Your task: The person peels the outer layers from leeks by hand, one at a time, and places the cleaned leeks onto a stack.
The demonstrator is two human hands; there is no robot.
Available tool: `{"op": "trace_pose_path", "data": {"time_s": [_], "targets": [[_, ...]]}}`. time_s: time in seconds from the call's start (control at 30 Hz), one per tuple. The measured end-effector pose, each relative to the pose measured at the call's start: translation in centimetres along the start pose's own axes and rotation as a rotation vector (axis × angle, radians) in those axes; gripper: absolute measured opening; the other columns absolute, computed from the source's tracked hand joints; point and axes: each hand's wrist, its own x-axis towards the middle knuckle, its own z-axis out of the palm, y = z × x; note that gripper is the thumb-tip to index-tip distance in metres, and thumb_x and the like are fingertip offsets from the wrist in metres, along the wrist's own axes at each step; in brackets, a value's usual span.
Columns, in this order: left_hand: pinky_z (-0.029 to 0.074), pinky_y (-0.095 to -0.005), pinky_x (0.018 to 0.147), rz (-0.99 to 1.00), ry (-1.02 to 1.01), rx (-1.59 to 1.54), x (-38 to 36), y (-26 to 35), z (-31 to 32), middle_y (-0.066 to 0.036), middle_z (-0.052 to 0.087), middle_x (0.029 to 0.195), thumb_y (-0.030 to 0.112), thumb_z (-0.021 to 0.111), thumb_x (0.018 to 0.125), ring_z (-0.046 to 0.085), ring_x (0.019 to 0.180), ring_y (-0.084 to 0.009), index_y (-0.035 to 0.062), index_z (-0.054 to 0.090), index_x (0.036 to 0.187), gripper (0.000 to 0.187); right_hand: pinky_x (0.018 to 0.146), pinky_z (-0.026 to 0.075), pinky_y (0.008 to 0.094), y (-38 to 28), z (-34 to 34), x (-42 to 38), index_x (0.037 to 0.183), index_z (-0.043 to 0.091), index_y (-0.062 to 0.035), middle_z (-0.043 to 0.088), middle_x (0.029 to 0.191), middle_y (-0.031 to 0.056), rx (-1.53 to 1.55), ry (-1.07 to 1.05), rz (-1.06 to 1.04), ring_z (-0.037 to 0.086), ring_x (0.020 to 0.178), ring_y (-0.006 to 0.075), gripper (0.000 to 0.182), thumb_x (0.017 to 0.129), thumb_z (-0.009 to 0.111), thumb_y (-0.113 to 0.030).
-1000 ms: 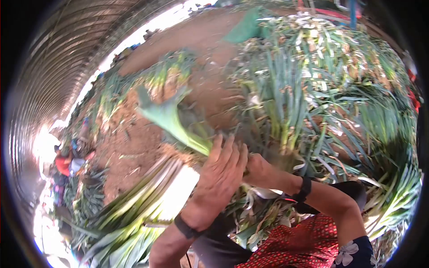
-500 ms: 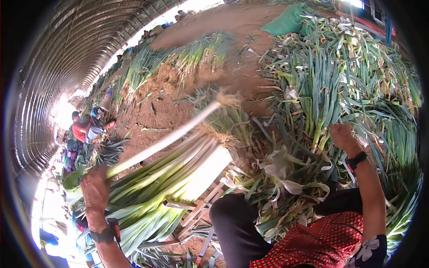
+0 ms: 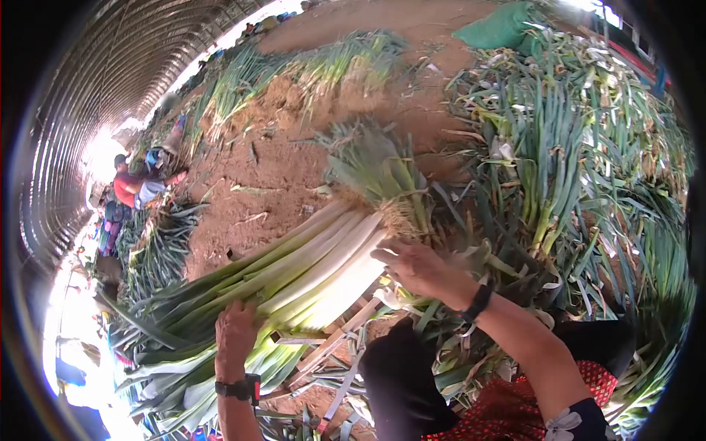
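Note:
A thick bundle of leeks (image 3: 316, 253) lies slantwise across the middle, with white stems and roots to the upper right and green leaves to the lower left. My left hand (image 3: 236, 334) is closed over a leek on the near side of the bundle, where the stems turn green. My right hand (image 3: 425, 273) is beside the root ends, its fingers apart and touching or nearly touching the nearest white stems. Under the bundle, part of a wooden rack (image 3: 334, 345) shows.
Loose leeks (image 3: 551, 154) are heaped on the right, with peeled leaves near my knee (image 3: 401, 367). More leeks (image 3: 346, 62) lie on the bare soil (image 3: 250, 198) ahead. A green sack (image 3: 494, 28) is at the back. A person in red (image 3: 126, 184) sits at the left.
The single leek that my left hand held raised is down on the bundle. My left hand has moved right and down; my right hand has come left to the root ends.

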Motion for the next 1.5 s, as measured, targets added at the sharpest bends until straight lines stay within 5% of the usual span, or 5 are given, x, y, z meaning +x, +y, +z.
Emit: {"op": "trace_pose_path", "data": {"time_s": [0.17,0.97,1.1,1.33,1.5], "targets": [[0.049,-0.0482,0.079,0.069,-0.018,0.018,0.1,-0.5,0.4,-0.014,0.061,0.093,0.03,0.075,0.077,0.06,0.092,-0.0356,0.0097,0.066,0.101,0.033,0.114,0.028,0.0446,-0.2,5.4,5.8,0.136,0.053,-0.0162,0.053,0.137,0.0135,-0.331,0.052,-0.092,0.041,0.134,0.0311,0.048,0.092,0.058,-0.035],[0.036,-0.0451,0.101,0.028,-0.02,0.094,0.8,8.6,-4.6,-0.017,0.058,0.118,0.011,0.076,0.073,0.05,0.114,-0.0346,0.0035,0.056,0.126,0.057,0.088,0.049,0.0457,15.6,1.0,-17.4,0.115,0.061,-0.0057,0.063,0.113,0.0159,-0.475,0.645,0.309,0.06,0.103,0.037,0.03,0.085,0.06,-0.008],[0.037,-0.0453,0.101,0.342,-0.041,-0.048,3.1,18.9,-7.3,-0.016,0.058,0.116,0.012,0.077,0.073,0.05,0.114,-0.0358,0.0055,0.057,0.127,0.057,0.076,0.049,0.0471,24.2,1.1,-34.2,0.101,0.062,-0.0074,0.063,0.096,0.0134,-0.39,0.811,1.191,0.062,0.085,0.0336,0.016,0.087,0.057,-0.012],[0.04,-0.0437,0.098,0.975,-0.151,-0.244,4.8,35.6,-6.6,-0.016,0.061,0.11,0.029,0.071,0.081,0.055,0.109,-0.0336,0.0047,0.057,0.125,0.052,0.057,0.052,0.0322,27.2,-1.2,-36.4,0.111,0.058,0.0015,0.069,0.09,0.013,0.78,1.427,0.994,0.068,0.076,0.0206,0.02,0.095,0.048,-0.003],[0.044,-0.0486,0.094,1.186,-0.187,-0.337,2.4,42.2,-1.3,-0.014,0.063,0.095,0.03,0.072,0.078,0.06,0.1,-0.0308,0.0046,0.058,0.121,0.051,0.08,0.053,0.0462,30.2,-2.8,-31.7,0.116,0.055,0.0002,0.065,0.101,0.028,-0.272,0.753,1.195,0.063,0.094,0.0434,0.034,0.089,0.057,-0.02]]}}
